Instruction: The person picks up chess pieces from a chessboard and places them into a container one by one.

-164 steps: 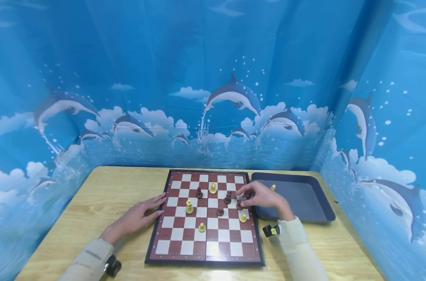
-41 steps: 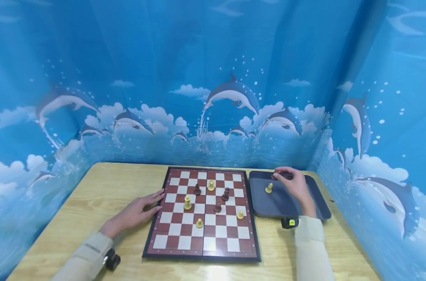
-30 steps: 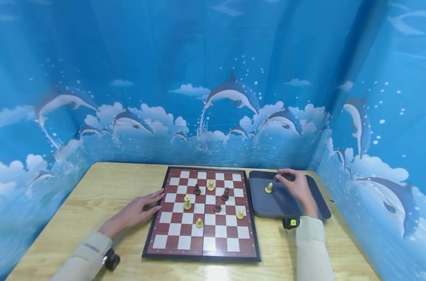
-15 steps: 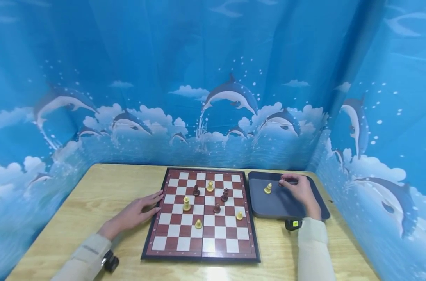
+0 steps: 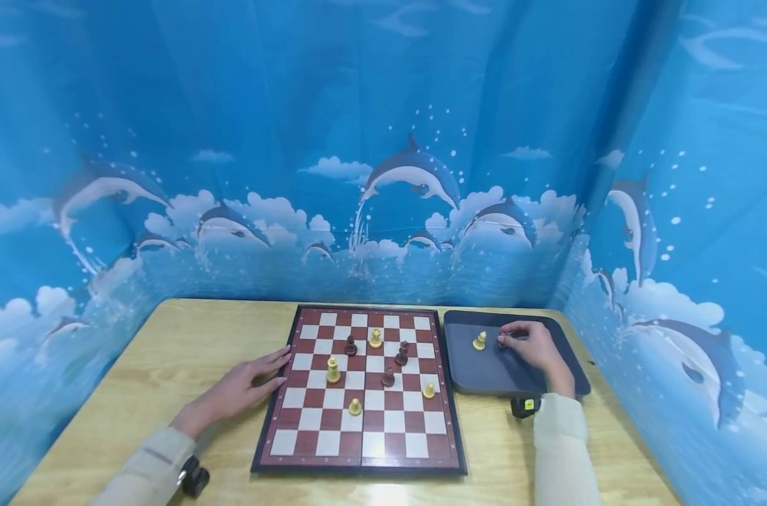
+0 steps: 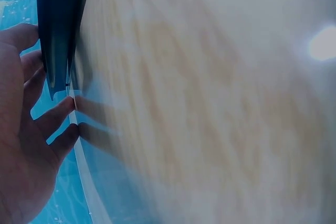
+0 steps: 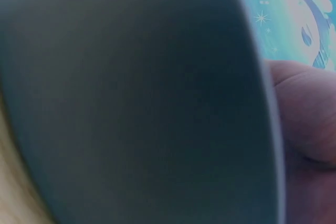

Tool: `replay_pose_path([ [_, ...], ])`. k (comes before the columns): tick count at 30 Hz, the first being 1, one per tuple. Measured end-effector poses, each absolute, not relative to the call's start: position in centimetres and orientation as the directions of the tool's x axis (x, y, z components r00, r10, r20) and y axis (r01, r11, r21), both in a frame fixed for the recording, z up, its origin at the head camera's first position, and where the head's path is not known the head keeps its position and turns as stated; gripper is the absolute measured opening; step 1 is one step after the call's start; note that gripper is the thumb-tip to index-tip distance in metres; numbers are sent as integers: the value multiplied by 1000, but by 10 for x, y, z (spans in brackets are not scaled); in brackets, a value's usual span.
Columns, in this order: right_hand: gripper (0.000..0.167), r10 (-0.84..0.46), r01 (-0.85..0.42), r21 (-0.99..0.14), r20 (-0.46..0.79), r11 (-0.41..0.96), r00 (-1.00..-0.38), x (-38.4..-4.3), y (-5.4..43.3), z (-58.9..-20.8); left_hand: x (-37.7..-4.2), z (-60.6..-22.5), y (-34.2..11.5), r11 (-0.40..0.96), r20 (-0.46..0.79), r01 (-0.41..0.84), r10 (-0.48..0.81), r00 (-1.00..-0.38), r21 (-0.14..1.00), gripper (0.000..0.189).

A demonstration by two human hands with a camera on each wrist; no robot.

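Observation:
Over the grey tray (image 5: 478,379), my right hand (image 5: 538,349) pinches a dark brown chess piece (image 5: 501,341) by its upper part, low against the tray floor. Fingers cover much of that piece, so its kind is hard to tell. A pale yellow chess piece (image 5: 479,341) stands upright just left of it. My left hand (image 5: 234,390) rests with extended fingers against the left edge of the chessboard (image 5: 310,422); the left wrist view shows those fingers (image 6: 58,119) beside the board's dark side. In the right wrist view the tray's wall (image 7: 142,103) hides the fingertips.
Several yellow and dark pieces stand on the board, among them a tall yellow piece (image 5: 333,370), a yellow pawn (image 5: 355,407) and a tall dark piece (image 5: 402,353). Board and tray lie side by side on a wooden table (image 5: 200,330), backed by a dolphin-print curtain (image 5: 383,140).
My right hand took a dark piece from the board's right side, carried it over the tray's back, then lowered it toward the yellow piece. The left hand has stayed at the board's edge.

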State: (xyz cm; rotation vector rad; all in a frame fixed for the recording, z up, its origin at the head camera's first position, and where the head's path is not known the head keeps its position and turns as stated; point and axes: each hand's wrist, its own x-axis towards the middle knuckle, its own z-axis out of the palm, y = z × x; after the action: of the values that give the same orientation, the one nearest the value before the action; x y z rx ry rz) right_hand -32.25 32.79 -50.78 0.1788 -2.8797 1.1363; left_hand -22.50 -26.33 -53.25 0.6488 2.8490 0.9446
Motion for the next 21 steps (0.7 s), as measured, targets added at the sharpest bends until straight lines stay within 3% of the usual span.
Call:
replay_pose_path([
  [21,19,-94,-114,-677,66,727,-993,-325,327,-510,-225,-534,-263,727,86,386,415,-906,568,60],
])
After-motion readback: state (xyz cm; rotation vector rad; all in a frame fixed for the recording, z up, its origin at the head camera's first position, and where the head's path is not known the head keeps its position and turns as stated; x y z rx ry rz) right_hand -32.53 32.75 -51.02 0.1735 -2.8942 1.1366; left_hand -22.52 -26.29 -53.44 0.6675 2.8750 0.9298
